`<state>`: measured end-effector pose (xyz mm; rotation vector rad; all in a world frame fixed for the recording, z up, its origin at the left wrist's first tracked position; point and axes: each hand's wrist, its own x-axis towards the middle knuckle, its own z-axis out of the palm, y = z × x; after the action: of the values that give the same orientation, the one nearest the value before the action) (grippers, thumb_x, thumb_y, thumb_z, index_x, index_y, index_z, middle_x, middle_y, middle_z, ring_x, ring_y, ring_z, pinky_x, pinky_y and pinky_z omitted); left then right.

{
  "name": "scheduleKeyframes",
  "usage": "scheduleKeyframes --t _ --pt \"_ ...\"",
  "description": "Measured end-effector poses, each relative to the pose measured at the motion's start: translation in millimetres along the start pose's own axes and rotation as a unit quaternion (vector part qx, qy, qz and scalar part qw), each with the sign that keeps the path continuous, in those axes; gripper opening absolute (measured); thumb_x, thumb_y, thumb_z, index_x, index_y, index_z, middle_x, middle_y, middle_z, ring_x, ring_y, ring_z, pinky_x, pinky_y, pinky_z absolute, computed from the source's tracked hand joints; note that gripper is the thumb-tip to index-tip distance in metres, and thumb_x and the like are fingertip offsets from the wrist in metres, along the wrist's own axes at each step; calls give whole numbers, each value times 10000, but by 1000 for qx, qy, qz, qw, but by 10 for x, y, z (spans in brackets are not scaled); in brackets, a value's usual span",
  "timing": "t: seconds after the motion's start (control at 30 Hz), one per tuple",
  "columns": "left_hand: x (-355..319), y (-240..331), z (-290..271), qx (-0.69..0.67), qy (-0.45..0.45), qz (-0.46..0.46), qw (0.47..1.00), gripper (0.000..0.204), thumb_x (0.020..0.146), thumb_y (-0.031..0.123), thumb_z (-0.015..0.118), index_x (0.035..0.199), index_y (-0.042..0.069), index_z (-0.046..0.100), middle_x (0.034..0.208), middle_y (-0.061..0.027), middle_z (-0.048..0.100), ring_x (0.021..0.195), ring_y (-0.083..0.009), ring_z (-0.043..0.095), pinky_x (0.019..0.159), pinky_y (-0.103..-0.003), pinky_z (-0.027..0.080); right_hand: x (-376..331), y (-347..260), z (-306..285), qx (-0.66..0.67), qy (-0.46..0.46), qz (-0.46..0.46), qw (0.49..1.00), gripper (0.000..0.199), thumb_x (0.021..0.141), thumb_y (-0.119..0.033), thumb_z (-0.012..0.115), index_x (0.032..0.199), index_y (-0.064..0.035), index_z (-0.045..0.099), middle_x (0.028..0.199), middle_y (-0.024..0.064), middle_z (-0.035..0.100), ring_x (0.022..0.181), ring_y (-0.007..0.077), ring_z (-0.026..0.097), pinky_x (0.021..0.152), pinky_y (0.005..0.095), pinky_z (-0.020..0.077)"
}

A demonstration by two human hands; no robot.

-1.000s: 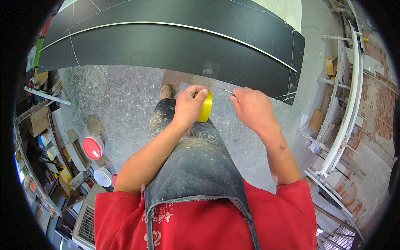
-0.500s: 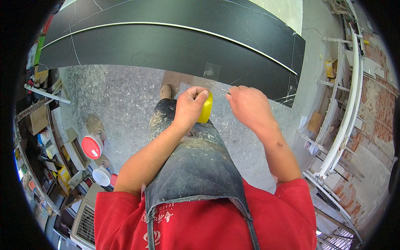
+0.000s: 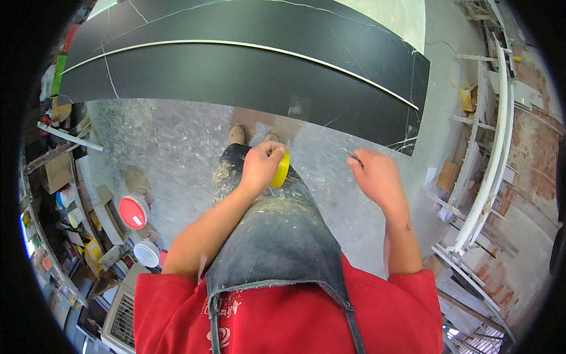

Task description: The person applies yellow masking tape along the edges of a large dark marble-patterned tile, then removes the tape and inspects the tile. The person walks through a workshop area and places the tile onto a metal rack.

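Note:
My left hand (image 3: 263, 167) grips a yellow roll of tape (image 3: 282, 171) in front of my apron, thumb and fingers closed on its edge. To the right and apart from it, my right hand (image 3: 377, 177) is closed round a small slim tool (image 3: 354, 157) with a metal tip; its exact kind is hard to make out. Beyond both hands lies a large black slab (image 3: 236, 82) with white veins. A long thin pale strip (image 3: 236, 43) runs along the slab. One faint clear patch (image 3: 298, 106) shows near its front edge.
A red-lidded bucket (image 3: 133, 212) and a white-lidded bucket (image 3: 147, 253) stand on the stained floor (image 3: 177, 171) at left, beside cluttered shelves (image 3: 65, 224). Long white profiles (image 3: 492, 159) lie along a rack at right, near a brick wall (image 3: 533, 153).
My right hand has moved right and nearer to me, away from the tape roll. My left hand with the roll has come slightly left and nearer to me.

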<state>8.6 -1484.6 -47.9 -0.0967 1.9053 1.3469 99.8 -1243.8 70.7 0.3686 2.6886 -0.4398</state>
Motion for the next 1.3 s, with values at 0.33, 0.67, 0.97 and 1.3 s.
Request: scheduleKeyframes --t 0.33,0.67,0.97,1.3 --pt "-510 825 -1106 -158 56 36 985 288 941 183 644 1168 17 702 928 -60 698 702 -111 609 602 -254 496 388 -1475 754 591 1 -17 806 355 829 -260 779 790 -39 503 695 40 469 681 144 463 624 335 426" --pt "51 1007 -2608 150 18 236 960 162 842 154 722 943 37 771 910 -84 668 837 -179 625 749 -306 499 997 -2674 744 627 99 -118 764 345 838 -142 729 781 -94 391 771 26 493 711 138 439 665 300 418" --pt "630 1226 -3925 235 -161 163 945 181 831 146 722 917 -9 760 881 -125 715 829 -190 671 742 -307 517 1201 -4244 1122 584 211 40 783 346 865 -159 725 786 -101 393 864 40 584 762 127 504 695 284 445" --pt "1023 1248 -3981 361 -119 396 836 138 820 187 715 848 65 773 858 -74 709 833 -269 614 793 -360 472 1133 -4798 1416 534 267 207 775 383 862 -265 734 778 -33 440 695 93 481 626 221 461 591 364 397"
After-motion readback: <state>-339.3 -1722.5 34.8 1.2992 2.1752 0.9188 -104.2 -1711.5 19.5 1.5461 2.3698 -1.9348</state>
